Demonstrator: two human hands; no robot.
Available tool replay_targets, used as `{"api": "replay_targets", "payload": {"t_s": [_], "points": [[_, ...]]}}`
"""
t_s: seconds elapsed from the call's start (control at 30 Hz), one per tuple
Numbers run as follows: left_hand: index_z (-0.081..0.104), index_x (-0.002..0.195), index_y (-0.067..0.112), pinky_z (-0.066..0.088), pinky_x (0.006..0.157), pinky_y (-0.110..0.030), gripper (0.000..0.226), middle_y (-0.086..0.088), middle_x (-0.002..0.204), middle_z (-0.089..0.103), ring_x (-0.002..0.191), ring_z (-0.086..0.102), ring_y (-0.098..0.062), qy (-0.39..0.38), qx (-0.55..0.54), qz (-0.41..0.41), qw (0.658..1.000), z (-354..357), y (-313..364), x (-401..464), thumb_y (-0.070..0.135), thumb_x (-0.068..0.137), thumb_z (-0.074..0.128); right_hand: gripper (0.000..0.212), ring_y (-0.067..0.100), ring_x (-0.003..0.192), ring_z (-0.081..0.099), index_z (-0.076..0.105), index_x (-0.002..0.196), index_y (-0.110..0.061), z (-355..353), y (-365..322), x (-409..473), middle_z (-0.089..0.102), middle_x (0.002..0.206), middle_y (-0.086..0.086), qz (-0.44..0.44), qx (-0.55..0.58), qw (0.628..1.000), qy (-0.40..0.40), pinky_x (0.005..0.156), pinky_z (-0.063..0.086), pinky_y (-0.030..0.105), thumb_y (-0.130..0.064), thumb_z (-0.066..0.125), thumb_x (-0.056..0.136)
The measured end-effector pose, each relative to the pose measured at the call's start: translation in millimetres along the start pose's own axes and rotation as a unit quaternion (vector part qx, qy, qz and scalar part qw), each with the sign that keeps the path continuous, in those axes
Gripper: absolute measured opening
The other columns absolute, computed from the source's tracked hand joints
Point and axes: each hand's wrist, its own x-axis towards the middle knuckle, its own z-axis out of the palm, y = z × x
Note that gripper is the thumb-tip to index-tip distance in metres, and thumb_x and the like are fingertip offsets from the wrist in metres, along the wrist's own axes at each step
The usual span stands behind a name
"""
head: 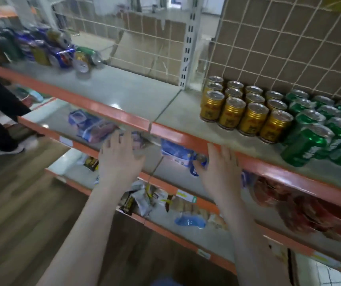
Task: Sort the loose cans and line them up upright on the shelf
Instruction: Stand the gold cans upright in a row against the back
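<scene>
Both hands are hovering empty in front of the shelf's orange edge (186, 139), the left hand (120, 159) and right hand (220, 172) with fingers spread. On the shelf to the right, eleven gold cans (235, 106) are standing upright in four rows beside upright green cans (318, 124), partly cropped. Far left, the loose cans (47, 50) are lying jumbled, too blurred to count.

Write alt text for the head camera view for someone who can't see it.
Two open, empty hands, left hand and right hand, reach toward the orange-edged top shelf. Upright gold cans and green cans stand in rows at its right; a blurred pile of loose cans lies at its left.
</scene>
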Motion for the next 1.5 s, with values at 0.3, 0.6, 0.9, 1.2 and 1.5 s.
{"api": "replay_targets", "payload": {"t_s": [0.3, 0.6, 0.9, 1.2, 1.5], "points": [[0.033, 0.143, 0.013, 0.029, 0.105, -0.042, 0.069, -0.014, 0.145, 0.035, 0.131, 0.031, -0.035, 0.015, 0.0, -0.025, 1.0, -42.8, -127.8, 73.4, 0.037, 0.085, 0.061, 0.049, 0.038, 0.11, 0.05, 0.054, 0.123, -0.013, 41.1, -145.9, 41.9, 0.055, 0.116, 0.017, -0.031, -0.023, 0.998, -0.047, 0.092, 0.036, 0.045, -0.039, 0.062, 0.083], [0.04, 0.135, 0.015, 0.034, 0.1, -0.045, 0.061, -0.013, 0.139, 0.039, 0.128, 0.034, -0.035, 0.003, 0.016, -0.015, 1.0, -40.5, -222.5, 209.2, 0.034, 0.082, 0.062, 0.055, 0.034, 0.135, 0.029, 0.039, 0.14, -0.017, 121.5, -251.3, 134.9, 0.033, 0.147, 0.017, 0.002, 0.037, 0.997, -0.061, 0.108, 0.023, 0.043, -0.041, 0.05, 0.092], [0.03, 0.143, 0.015, 0.027, 0.107, -0.045, 0.062, -0.012, 0.148, 0.031, 0.136, 0.025, -0.034, 0.009, 0.029, -0.005, 1.0, -81.4, -315.4, 334.6, 0.033, 0.09, 0.057, 0.055, 0.032, 0.134, 0.029, 0.039, 0.141, -0.017, 171.8, -377.9, 225.2, 0.034, 0.145, 0.016, 0.022, 0.054, 0.997, -0.058, 0.108, 0.021, 0.041, -0.039, 0.052, 0.091], [0.033, 0.143, 0.01, 0.021, 0.113, -0.044, 0.068, -0.017, 0.147, 0.031, 0.138, 0.023, -0.035, 0.006, 0.006, 0.088, 0.996, -100.7, -435.4, 470.7, 0.037, 0.087, 0.06, 0.053, 0.031, 0.135, 0.029, 0.038, 0.14, -0.016, 228.3, -514.5, 271.1, 0.034, 0.146, 0.016, 0.064, 0.033, 0.997, -0.011, 0.11, 0.021, 0.04, -0.037, 0.051, 0.093], [0.029, 0.146, 0.015, 0.022, 0.112, -0.042, 0.07, -0.012, 0.151, 0.028, 0.141, 0.02, -0.03, -0.041, -0.015, 0.227, 0.973, -123.1, -481.5, 567.3, 0.035, 0.087, 0.062, 0.053, 0.033, 0.124, 0.038, 0.041, 0.136, -0.012, 266.0, -597.5, 301.2, 0.041, 0.135, 0.015, 0.162, -0.009, 0.987, 0.016, 0.103, 0.029, 0.042, -0.034, 0.056, 0.089]]}}
